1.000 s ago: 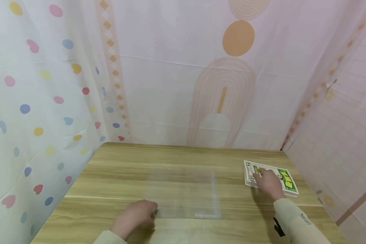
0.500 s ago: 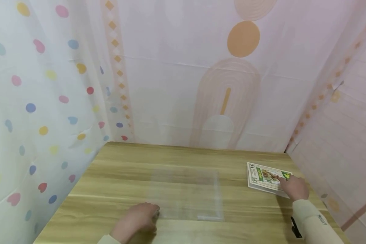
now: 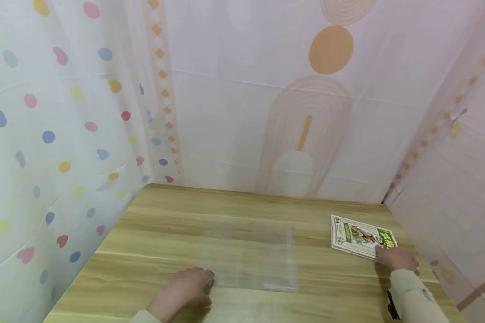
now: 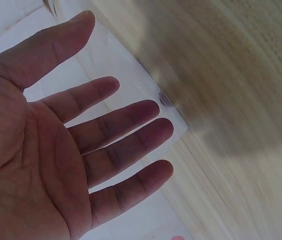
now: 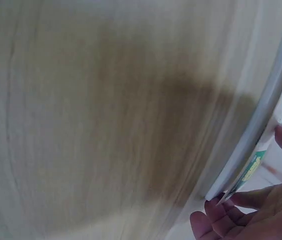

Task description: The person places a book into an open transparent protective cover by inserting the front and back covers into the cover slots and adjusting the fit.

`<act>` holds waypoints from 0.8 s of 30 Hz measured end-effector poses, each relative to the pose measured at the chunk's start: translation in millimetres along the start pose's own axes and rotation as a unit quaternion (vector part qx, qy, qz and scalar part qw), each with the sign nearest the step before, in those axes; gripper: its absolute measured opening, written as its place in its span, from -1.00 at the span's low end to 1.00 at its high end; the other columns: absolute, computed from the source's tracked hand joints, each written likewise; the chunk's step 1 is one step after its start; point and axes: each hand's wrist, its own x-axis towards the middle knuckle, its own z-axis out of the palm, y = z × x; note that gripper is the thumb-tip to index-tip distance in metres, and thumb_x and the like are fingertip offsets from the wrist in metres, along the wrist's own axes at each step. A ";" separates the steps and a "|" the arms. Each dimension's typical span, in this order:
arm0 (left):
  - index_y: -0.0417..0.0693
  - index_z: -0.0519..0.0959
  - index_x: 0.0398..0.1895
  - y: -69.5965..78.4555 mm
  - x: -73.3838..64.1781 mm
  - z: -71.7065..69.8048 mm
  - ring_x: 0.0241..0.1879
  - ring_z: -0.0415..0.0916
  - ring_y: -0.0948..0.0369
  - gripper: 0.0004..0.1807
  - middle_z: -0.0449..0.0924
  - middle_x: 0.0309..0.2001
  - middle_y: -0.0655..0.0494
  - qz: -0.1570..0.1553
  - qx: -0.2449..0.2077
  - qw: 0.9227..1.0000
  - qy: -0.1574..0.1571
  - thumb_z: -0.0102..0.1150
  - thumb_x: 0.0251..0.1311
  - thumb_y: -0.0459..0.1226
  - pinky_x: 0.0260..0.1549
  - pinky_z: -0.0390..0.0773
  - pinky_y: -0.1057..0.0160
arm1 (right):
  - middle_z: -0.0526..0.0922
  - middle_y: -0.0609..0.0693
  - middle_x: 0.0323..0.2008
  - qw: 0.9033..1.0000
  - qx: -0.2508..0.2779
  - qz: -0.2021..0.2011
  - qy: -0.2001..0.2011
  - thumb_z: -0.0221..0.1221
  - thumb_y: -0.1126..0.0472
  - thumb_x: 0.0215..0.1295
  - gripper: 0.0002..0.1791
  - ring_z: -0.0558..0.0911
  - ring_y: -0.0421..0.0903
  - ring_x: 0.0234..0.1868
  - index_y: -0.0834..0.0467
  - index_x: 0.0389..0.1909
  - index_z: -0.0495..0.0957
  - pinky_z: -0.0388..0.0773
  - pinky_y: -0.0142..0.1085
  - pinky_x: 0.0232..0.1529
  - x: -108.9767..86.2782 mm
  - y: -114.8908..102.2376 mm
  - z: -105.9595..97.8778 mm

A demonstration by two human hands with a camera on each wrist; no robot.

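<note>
At the right of the table in the head view lies a book (image 3: 357,234) with a printed cover, green panels and yellow lettering. My right hand (image 3: 398,259) holds its near right corner. In the right wrist view, the thumb of that hand (image 5: 273,202) lies along one edge of the book (image 5: 253,165), and fingertips meet the corner. A clear, flat plastic sheet or sleeve (image 3: 248,255) lies mid-table; I cannot tell which. Beside its near left corner is my left hand (image 3: 184,289). Its fingers (image 4: 131,122) are spread and relaxed in the left wrist view, with nothing held.
The wood-grain table (image 3: 178,211) runs back to a hanging pale curtain (image 3: 226,112). A dotted curtain (image 3: 64,188) hangs along the left side, and another pale one (image 3: 465,179) along the right, close to the book.
My right hand has slid across the cover from the book's middle to its near right corner. The left hand stays by the plastic. The head view has shifted slightly.
</note>
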 end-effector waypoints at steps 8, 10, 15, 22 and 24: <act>-0.08 0.56 -0.35 -1.1 -3.2 4.1 -0.43 0.48 0.12 -0.65 0.51 -0.46 0.17 0.026 0.005 1.000 0.000 0.52 -0.20 -0.22 -0.40 0.55 0.03 | -0.07 0.86 0.09 0.998 -0.056 -0.023 -0.022 -0.19 -0.17 0.50 -0.12 -0.03 0.72 0.20 0.72 0.15 0.21 0.13 0.46 0.17 1.9 -4.4 6.6; -0.07 0.55 -0.37 -1.4 -4.9 4.9 -0.46 0.46 0.14 -0.67 0.49 -0.48 0.19 0.033 0.004 0.999 0.001 0.52 -0.18 -0.22 -0.43 0.54 0.06 | -0.05 0.87 0.10 0.996 -0.069 -0.049 -0.032 -0.17 -0.19 0.50 -0.12 -0.03 0.74 0.20 0.70 0.17 0.22 0.14 0.49 0.15 1.9 -3.8 5.2; -0.13 0.61 -0.20 1.6 -7.3 4.0 -0.35 0.56 0.06 -0.59 0.58 -0.38 0.10 0.028 0.021 0.999 0.002 0.50 -0.12 -0.17 -0.34 0.60 -0.02 | 0.05 0.83 0.11 0.990 -0.082 -0.110 -0.042 -0.06 -0.21 0.45 -0.14 0.09 0.72 0.16 0.63 0.16 0.28 0.29 0.43 0.04 4.6 -2.0 0.2; -0.20 0.61 -0.05 5.0 -9.6 -1.5 -0.21 0.59 -0.06 -0.50 0.64 -0.24 -0.04 0.021 0.027 0.999 0.000 0.49 -0.07 -0.16 -0.21 0.60 -0.11 | 0.29 0.71 0.11 0.973 -0.114 -0.196 -0.039 0.10 -0.06 0.40 -0.17 0.35 0.60 0.11 0.65 0.24 0.19 0.37 0.31 0.10 15.3 -6.3 -5.0; -0.20 0.61 -0.04 5.4 -10.3 -1.7 -0.21 0.59 -0.05 -0.50 0.64 -0.24 -0.03 0.021 0.025 0.999 -0.004 0.48 -0.04 -0.15 -0.20 0.60 -0.11 | 0.28 0.70 0.14 0.972 -0.109 -0.204 -0.043 0.14 0.01 0.39 -0.18 0.32 0.61 0.14 0.65 0.27 0.14 0.35 0.30 0.13 17.7 -9.4 -5.0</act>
